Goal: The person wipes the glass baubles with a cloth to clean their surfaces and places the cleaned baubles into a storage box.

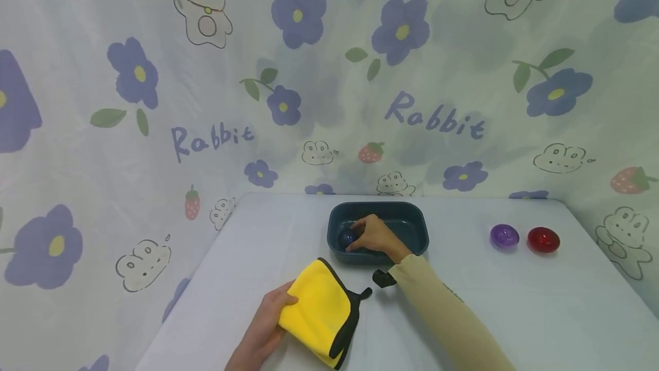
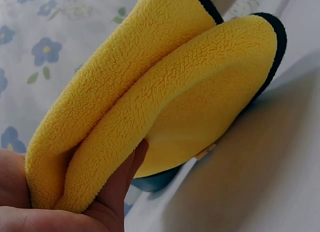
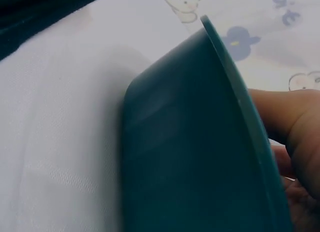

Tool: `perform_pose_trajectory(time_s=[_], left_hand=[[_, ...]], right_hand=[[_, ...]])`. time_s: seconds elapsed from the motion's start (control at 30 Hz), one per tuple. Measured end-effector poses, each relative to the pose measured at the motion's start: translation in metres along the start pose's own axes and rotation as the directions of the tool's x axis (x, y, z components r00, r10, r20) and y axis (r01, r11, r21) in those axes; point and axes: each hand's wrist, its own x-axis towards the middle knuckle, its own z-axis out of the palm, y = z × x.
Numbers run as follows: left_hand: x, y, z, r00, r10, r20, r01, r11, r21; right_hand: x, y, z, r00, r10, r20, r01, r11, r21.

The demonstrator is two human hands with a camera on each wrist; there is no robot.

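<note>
My left hand (image 1: 269, 314) grips a folded yellow towel (image 1: 316, 308) with black edging and a small black hanging loop. In the left wrist view the plush towel (image 2: 165, 91) bends into a thick fold between thumb and fingers. Over at the dark teal tray (image 1: 409, 234), my right hand (image 1: 374, 235) reaches inside and pinches a glossy dark blue round piece (image 1: 347, 238) at the left end, thumb on the near side. From the right wrist, the tray's outer wall (image 3: 185, 142) hides that piece and most of the fingers.
On the right side of the white table (image 1: 515, 314) lie a shiny purple round piece (image 1: 504, 236) and a shiny red one (image 1: 543, 240). A curtain (image 1: 329, 74) printed with flowers and rabbits rises behind the table. The right sleeve (image 1: 448, 308) crosses the table's front.
</note>
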Motion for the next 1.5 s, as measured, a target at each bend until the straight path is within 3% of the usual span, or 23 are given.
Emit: perform_pose_trajectory(time_s=[0.23,0.47,0.67,0.87,1.13,1.3,1.5], left_hand=[[0.002,-0.003,0.001,1.0,-0.003,-0.005,0.003,1.0,-0.004],[0.003,-0.003,0.002,1.0,-0.005,-0.017,0.005,1.0,0.013],[0.004,-0.004,0.004,1.0,-0.009,-0.027,0.01,1.0,0.022],[0.004,-0.004,0.003,1.0,-0.009,-0.019,0.01,1.0,0.024],[0.005,-0.005,0.005,1.0,-0.015,-0.017,0.015,1.0,0.024],[0.005,-0.006,0.005,1.0,-0.018,-0.014,0.019,1.0,0.022],[0.006,-0.006,0.004,1.0,-0.023,-0.008,0.023,0.999,0.04]], right_hand=[[-0.01,-0.003,-0.01,0.999,-0.009,0.039,0.011,0.999,-0.033],[-0.035,-0.008,-0.057,0.992,-0.124,0.013,0.123,0.991,0.052],[-0.071,0.004,-0.112,0.975,-0.206,-0.089,0.215,0.969,0.117],[-0.108,0.038,-0.162,0.931,-0.24,-0.277,0.263,0.964,0.048],[-0.156,0.094,-0.224,0.877,-0.116,-0.466,0.138,0.99,0.013],[-0.18,0.138,-0.247,0.857,0.027,-0.514,-0.026,1.0,0.009],[-0.197,0.185,-0.265,0.843,0.123,-0.523,-0.13,0.991,0.023]])
